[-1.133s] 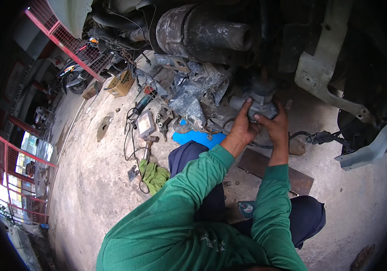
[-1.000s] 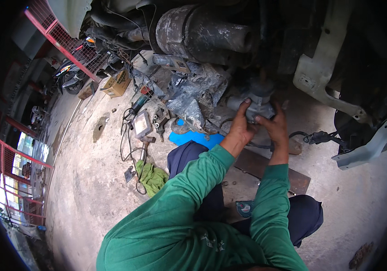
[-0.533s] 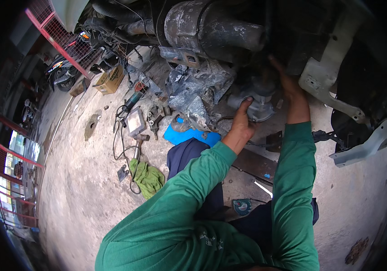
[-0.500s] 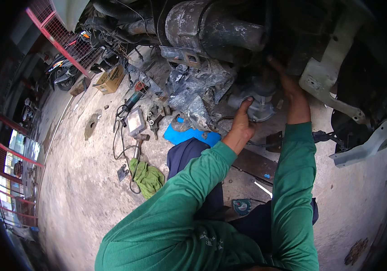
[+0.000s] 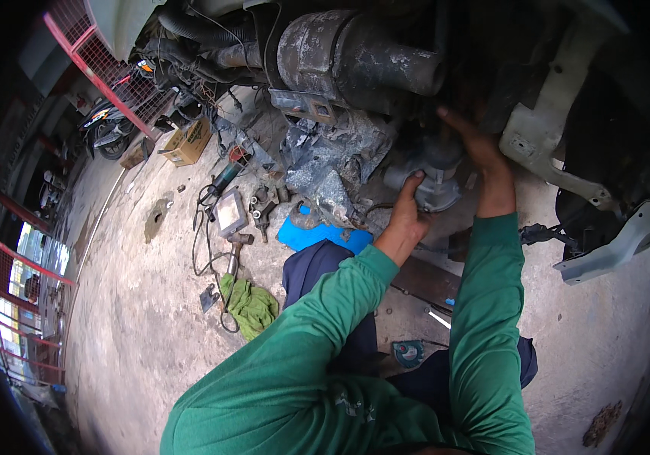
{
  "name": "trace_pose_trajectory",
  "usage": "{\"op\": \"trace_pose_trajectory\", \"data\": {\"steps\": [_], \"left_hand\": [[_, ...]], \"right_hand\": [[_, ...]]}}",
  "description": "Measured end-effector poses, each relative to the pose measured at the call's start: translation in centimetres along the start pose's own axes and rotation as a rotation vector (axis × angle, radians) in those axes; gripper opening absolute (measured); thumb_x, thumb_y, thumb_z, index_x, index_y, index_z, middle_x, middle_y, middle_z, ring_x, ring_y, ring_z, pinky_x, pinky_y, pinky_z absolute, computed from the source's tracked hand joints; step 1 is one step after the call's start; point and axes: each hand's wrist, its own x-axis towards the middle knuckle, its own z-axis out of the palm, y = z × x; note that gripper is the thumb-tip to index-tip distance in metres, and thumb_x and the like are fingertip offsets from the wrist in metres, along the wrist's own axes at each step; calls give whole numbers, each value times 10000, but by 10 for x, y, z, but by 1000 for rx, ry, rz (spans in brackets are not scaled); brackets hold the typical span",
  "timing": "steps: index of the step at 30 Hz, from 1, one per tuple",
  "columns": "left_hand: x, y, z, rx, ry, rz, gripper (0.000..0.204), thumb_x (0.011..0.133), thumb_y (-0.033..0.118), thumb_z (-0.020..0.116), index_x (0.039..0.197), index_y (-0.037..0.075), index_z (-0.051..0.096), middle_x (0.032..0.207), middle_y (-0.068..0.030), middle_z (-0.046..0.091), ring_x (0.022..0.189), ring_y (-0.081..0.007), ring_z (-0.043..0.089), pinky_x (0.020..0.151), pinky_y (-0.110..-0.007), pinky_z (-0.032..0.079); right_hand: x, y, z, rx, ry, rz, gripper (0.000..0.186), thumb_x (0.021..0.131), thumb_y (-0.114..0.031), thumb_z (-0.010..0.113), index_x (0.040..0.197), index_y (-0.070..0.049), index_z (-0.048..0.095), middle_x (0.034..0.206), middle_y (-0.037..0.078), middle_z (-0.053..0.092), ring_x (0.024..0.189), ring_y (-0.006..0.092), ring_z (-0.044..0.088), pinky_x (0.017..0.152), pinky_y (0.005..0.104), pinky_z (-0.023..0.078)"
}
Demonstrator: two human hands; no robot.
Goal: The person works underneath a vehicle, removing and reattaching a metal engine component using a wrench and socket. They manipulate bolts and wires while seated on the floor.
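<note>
My left hand [image 5: 408, 216] is closed on a grey metal housing [image 5: 439, 189] beneath a vehicle, its thumb across the front. My right hand [image 5: 484, 148] reaches up behind and right of that part, a long digit stretched toward a dark fitting in shadow; what its other fingers touch is hidden. A large weathered metal cylinder [image 5: 317, 57] hangs above, and a pale bracket [image 5: 537, 136] is just right of my right wrist. Crumpled silvery sheet metal [image 5: 328, 155] lies left of the housing.
On the concrete floor lie a corded tool [image 5: 226, 176], a green rag [image 5: 249, 307], a blue sheet [image 5: 298, 239] and a cardboard box [image 5: 184, 150]. A motorcycle [image 5: 108, 136] and red mesh fencing [image 5: 29, 269] are at the left. Another bracket [image 5: 598, 258] sticks out at the right.
My right hand has left the front of the housing and risen into the shadow above it, then dropped very slightly. My left hand stays on the housing.
</note>
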Motion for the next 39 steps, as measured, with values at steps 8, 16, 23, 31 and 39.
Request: {"op": "trace_pose_trajectory", "data": {"steps": [8,16,23,31,39], "left_hand": [[-1,-1,4,-1,-11,4,594,847,282,774,1357,115,521,1351,-89,601,1246,-305,583,1101,-552,440],[2,1,-3,-17,-7,-10,580,852,281,768,1350,112,523,1349,-91,599,1251,-306,579,1104,-546,440],[0,-1,0,16,-4,1,535,874,305,739,1327,100,541,1329,-103,614,1243,-313,583,1105,-528,443],[2,2,-4,-12,-12,-47,495,865,282,767,1297,134,576,1304,-50,630,1206,-257,598,1088,-475,440],[6,5,-9,-14,9,-69,549,837,286,784,1316,125,569,1339,-45,611,1242,-254,573,1096,-466,437]], "right_hand": [[2,5,-17,53,-96,93,687,884,-189,779,1451,19,453,1382,123,560,1240,229,542,1059,365,434],[-3,-1,-14,42,-66,98,651,889,-186,773,1432,19,478,1382,122,566,1251,222,540,1069,363,428],[-2,9,-20,-89,6,44,740,867,-271,801,1458,19,464,1442,137,528,1319,246,498,1121,360,389],[-7,2,-15,-96,25,124,801,858,-331,806,1489,5,443,1482,147,501,1354,260,479,1145,382,380],[-4,4,-16,-45,-56,186,719,866,-340,797,1437,-11,511,1395,115,576,1265,235,546,1097,366,420]]}}
